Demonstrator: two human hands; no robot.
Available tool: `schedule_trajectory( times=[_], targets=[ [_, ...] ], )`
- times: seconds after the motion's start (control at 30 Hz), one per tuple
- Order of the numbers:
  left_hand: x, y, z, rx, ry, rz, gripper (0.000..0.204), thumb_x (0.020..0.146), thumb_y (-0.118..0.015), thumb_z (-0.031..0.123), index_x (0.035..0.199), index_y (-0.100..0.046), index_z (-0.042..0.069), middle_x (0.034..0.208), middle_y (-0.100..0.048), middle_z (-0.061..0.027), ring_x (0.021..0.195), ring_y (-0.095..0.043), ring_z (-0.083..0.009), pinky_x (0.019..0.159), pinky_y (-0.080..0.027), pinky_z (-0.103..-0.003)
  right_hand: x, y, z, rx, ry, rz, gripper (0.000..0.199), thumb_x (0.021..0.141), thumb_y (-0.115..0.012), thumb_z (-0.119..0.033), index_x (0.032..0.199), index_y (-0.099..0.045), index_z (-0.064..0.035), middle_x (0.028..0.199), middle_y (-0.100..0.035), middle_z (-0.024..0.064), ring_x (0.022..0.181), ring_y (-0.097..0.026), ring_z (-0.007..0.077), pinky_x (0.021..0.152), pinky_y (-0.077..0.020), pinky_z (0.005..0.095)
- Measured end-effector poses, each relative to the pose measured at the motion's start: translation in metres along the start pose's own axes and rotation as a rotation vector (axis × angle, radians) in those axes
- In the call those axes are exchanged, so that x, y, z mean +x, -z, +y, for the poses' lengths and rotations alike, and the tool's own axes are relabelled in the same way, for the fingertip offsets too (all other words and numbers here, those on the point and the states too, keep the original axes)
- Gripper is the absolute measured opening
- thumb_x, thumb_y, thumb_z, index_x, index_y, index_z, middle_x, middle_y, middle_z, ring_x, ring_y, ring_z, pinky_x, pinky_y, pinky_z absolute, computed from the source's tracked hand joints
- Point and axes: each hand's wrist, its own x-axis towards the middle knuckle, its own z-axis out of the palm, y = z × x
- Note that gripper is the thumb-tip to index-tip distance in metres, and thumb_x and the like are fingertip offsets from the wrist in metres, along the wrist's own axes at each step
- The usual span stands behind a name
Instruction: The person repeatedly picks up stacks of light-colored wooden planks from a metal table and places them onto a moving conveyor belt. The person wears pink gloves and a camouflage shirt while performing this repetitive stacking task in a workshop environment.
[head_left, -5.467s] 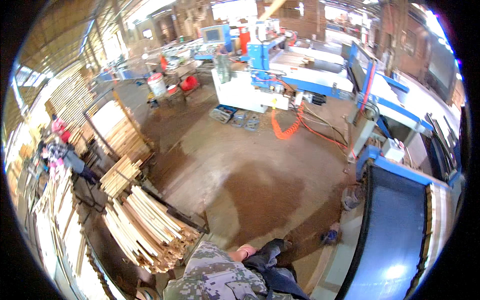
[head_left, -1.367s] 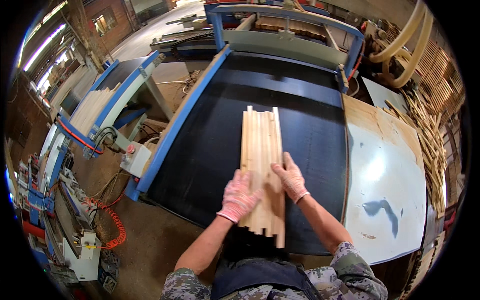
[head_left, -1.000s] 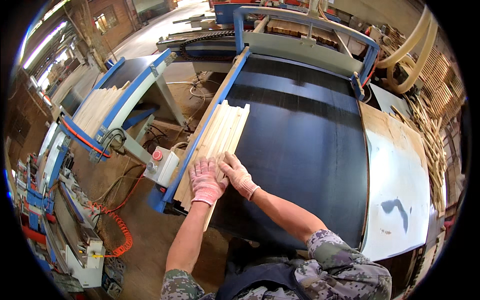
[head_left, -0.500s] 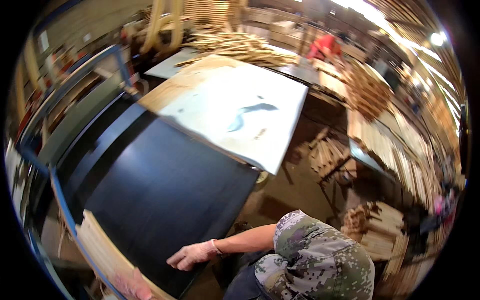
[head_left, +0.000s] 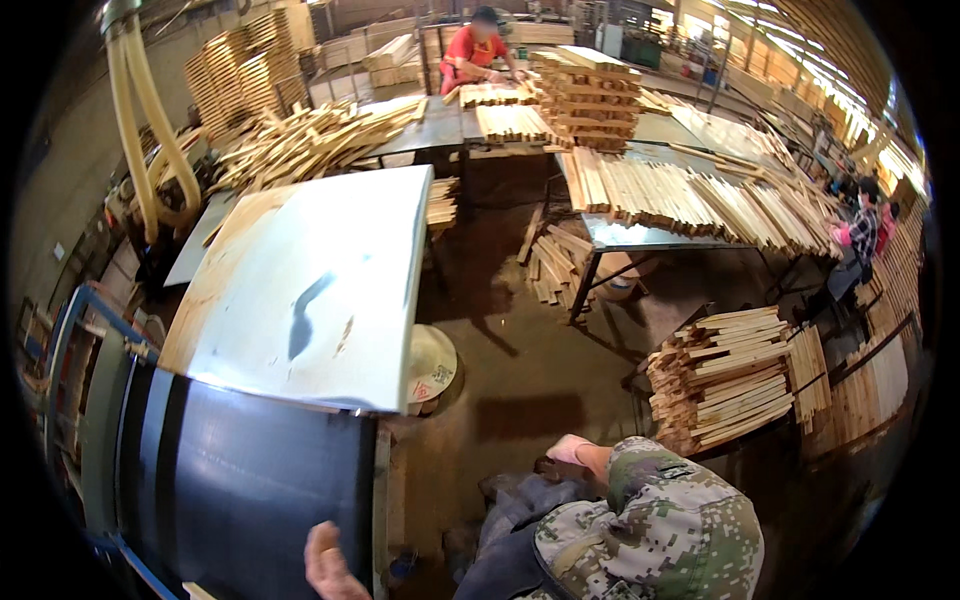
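A broad black conveyor belt (head_left: 240,490), smooth and matte, fills the lower left beside a pale worn tabletop (head_left: 310,280), with the bare left hand (head_left: 328,565) open at its edge and the gloved right hand (head_left: 568,450) hanging loosely curled, empty, near stacked wooden slats (head_left: 725,375).

Bare left hand (head_left: 327,562) at black conveyor belt (head_left: 240,480) edge, stacked wooden slats (head_left: 725,375) beyond right hand (head_left: 570,450)

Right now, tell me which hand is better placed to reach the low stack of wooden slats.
Right, probably: the right hand is out toward the slat stack, while the left hand sits by the black belt.
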Motion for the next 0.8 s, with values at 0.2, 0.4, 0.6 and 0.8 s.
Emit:
schedule_trajectory(
  times=[0.2, 0.4, 0.6, 0.8],
  targets=[
    [0.012, -0.227, -0.086, -0.026, 0.348, -0.722, 0.055, 0.098, -0.08, 0.018, 0.146, -0.065, -0.004, 0.132, -0.075, -0.0123, 0.121, -0.068, -0.0186, 0.109, -0.052, -0.032, 0.012, -0.043, 0.175, 0.231, -0.169, 0.035, 0.049, 0.103, -0.054, -0.045, 0.131, -0.076, -0.0114, 0.138, -0.073, 0.0173, 0.127, -0.068, 0.0408, 0.108, -0.0513, 0.0496],
    [0.019, -0.329, -0.266, 0.271, 0.456, -0.698, 0.059, 0.1, -0.075, 0.031, 0.144, -0.065, -0.007, 0.142, -0.07, -0.0208, 0.135, -0.064, -0.0308, 0.118, -0.046, -0.039, -0.029, 0.004, 0.223, 0.545, -0.164, 0.107, 0.054, 0.103, -0.054, -0.049, 0.128, -0.076, -0.0062, 0.133, -0.075, 0.0183, 0.128, -0.068, 0.0375, 0.107, -0.0509, 0.0468],
    [0.014, -0.404, -0.337, 0.521, 0.685, -0.782, 0.049, 0.101, -0.071, 0.033, 0.133, -0.07, -0.004, 0.131, -0.071, -0.0177, 0.123, -0.065, -0.0318, 0.11, -0.047, -0.041, -0.039, 0.049, 0.263, 0.833, -0.272, 0.203, 0.061, 0.099, -0.062, -0.049, 0.134, -0.074, -0.0006, 0.145, -0.069, 0.0234, 0.135, -0.064, 0.0395, 0.113, -0.0493, 0.0448],
    [0.06, -0.48, -0.346, 0.603, 0.729, -0.932, 0.04, 0.1, -0.071, 0.032, 0.124, -0.073, 0.0, 0.115, -0.072, -0.0132, 0.107, -0.066, -0.0315, 0.099, -0.05, -0.042, -0.001, 0.045, 0.278, 0.887, -0.374, 0.155, 0.066, 0.102, -0.061, -0.054, 0.137, -0.072, -0.0003, 0.148, -0.066, 0.0243, 0.14, -0.061, 0.0417, 0.117, -0.0466, 0.0454]
  ],
)
